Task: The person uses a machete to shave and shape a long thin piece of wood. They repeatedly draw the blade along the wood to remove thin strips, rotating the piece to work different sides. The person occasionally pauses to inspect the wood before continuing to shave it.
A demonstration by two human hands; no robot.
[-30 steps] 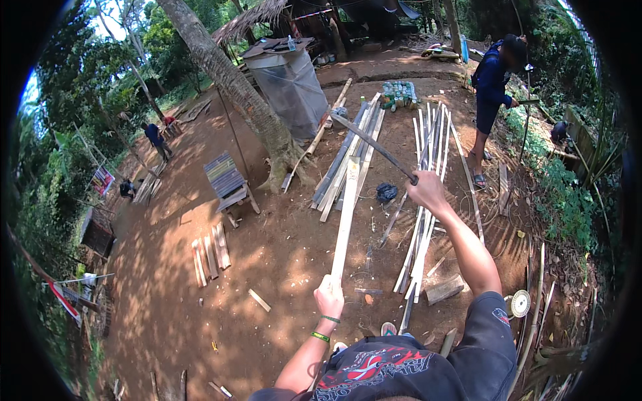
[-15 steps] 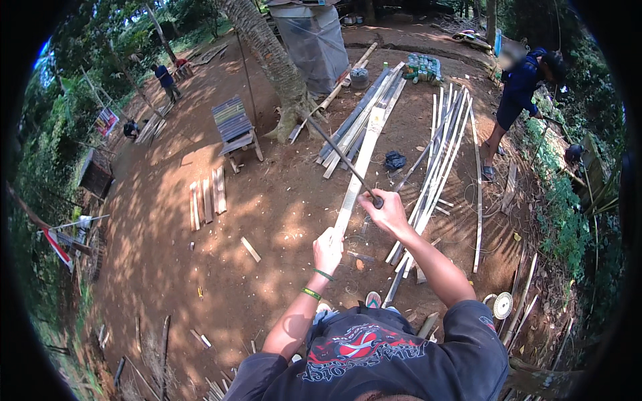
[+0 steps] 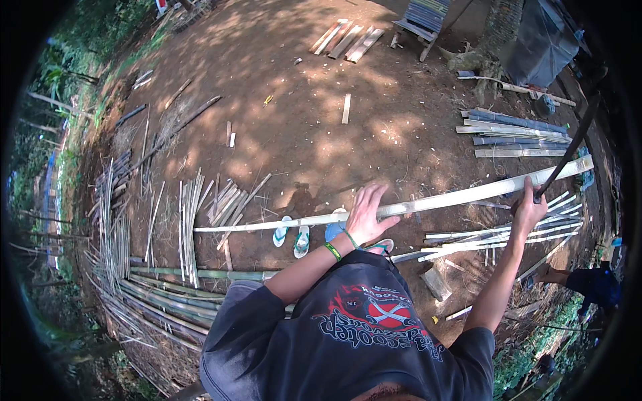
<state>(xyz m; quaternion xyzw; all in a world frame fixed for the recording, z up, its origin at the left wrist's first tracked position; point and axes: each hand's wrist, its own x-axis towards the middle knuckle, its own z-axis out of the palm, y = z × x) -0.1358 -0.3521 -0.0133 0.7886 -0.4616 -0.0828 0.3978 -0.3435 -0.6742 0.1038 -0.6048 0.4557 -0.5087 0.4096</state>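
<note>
A long pale split-bamboo strip (image 3: pixel 461 194) stretches across in front of me, its narrow end at the left and its wider end at the far right. My left hand (image 3: pixel 366 215) lies over its middle with fingers and thumb spread apart, touching it. My right hand (image 3: pixel 529 215) is closed round the handle of a long dark-bladed machete (image 3: pixel 572 144). The blade points up and away to the right, crossing the strip near its wide end. My right index finger reaches up against the strip.
Thin bamboo strips (image 3: pixel 508 230) lie at the right, with wider split bamboo (image 3: pixel 518 134) beyond. Bamboo poles (image 3: pixel 167 304) and slats (image 3: pixel 189 230) lie at the left. Loose sandals (image 3: pixel 301 242) sit by my feet. A bench (image 3: pixel 424 20) stands far off; another person (image 3: pixel 595 286) is at the right edge.
My view has swung left, bringing the bamboo piles there into sight. The strip now lies crosswise. My left hand has gone from a closed grip to spread fingers; the right still holds the machete.
</note>
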